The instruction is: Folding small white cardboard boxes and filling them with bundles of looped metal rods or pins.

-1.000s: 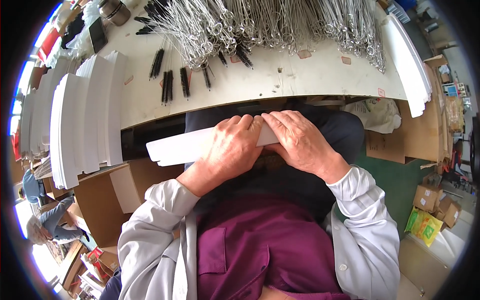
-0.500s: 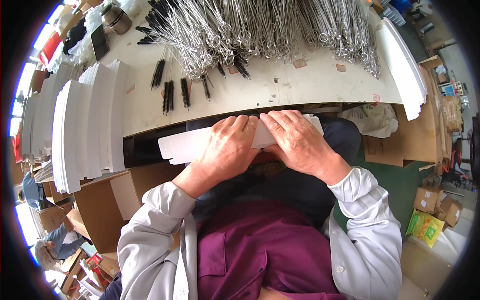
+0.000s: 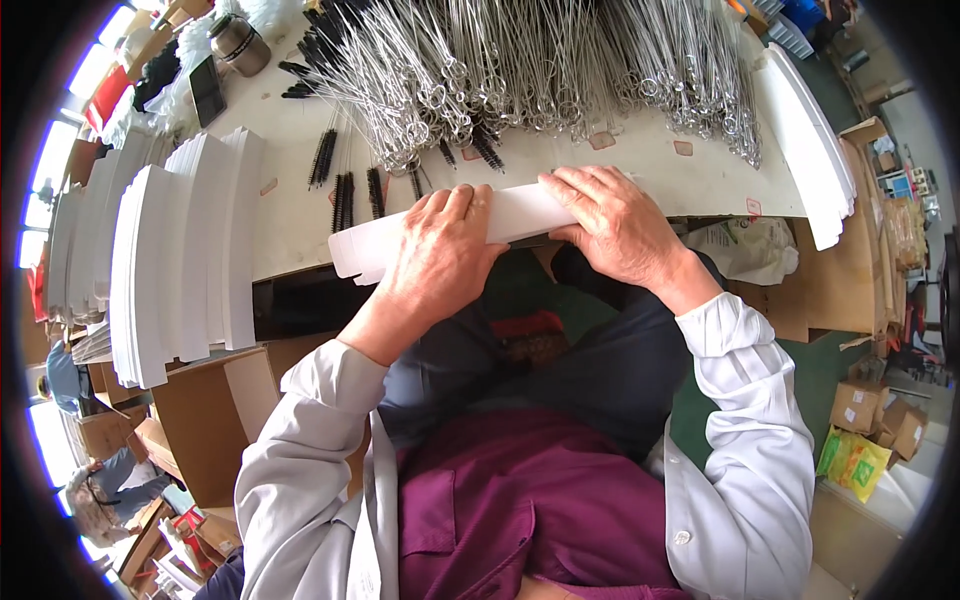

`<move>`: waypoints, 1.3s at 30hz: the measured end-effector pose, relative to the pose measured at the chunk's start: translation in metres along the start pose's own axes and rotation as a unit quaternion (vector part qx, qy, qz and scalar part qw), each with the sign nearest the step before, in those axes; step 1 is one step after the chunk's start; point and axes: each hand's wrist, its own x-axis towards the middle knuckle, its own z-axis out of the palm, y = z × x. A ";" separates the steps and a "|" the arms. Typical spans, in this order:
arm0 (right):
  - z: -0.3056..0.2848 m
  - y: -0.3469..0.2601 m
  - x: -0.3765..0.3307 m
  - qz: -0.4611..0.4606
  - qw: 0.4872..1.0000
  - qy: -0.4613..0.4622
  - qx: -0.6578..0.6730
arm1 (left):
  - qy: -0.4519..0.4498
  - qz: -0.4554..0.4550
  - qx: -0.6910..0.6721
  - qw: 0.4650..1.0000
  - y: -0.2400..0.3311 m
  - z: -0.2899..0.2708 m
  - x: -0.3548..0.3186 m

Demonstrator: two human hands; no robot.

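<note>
A long, flat white cardboard box (image 3: pixel 524 212) is stretched between my two hands at the table's front edge. My left hand (image 3: pixel 437 250) grips it left of the middle, fingers over the top and thumb along the near side. Closed round its right part is my right hand (image 3: pixel 622 222), which hides most of that end. The left end, with small flaps, sticks out past my left hand. Just beyond it on the table (image 3: pixel 725 190) lie a few black-bristled brushes (image 3: pixel 343 200) with wire stems. Farther back is a large heap of wire-handled brushes (image 3: pixel 480 85) with looped ends.
Stacks of flat white boxes (image 3: pixel 190 250) stand at the table's left, with another stack (image 3: pixel 808 145) at its right edge. A metal flask (image 3: pixel 240 45) and a dark phone (image 3: pixel 207 92) are at the far left. An open brown carton (image 3: pixel 205 425) sits below the left stacks.
Both hands have moved forward with the white box, up over the table's edge. They are farther apart now, baring more of the box between them, and its right end has risen.
</note>
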 end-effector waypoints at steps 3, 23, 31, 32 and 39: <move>0.005 0.013 0.005 -0.003 1.000 0.024 0.013 | 0.027 -0.009 -0.006 1.000 -0.001 0.007 0.010; 0.033 -0.003 -0.008 0.025 1.000 -0.005 -0.012 | 0.080 -0.007 0.064 0.995 0.002 0.055 -0.012; 0.055 -0.023 0.000 -0.010 0.999 -0.012 -0.038 | 0.025 0.016 0.142 0.989 -0.010 0.046 -0.031; 0.049 -0.014 -0.008 0.021 0.998 -0.015 -0.055 | 0.021 0.020 0.149 0.988 -0.014 0.043 -0.034; 0.029 0.035 -0.049 0.096 0.991 -0.003 -0.099 | 0.012 0.032 0.190 0.981 -0.033 0.021 -0.058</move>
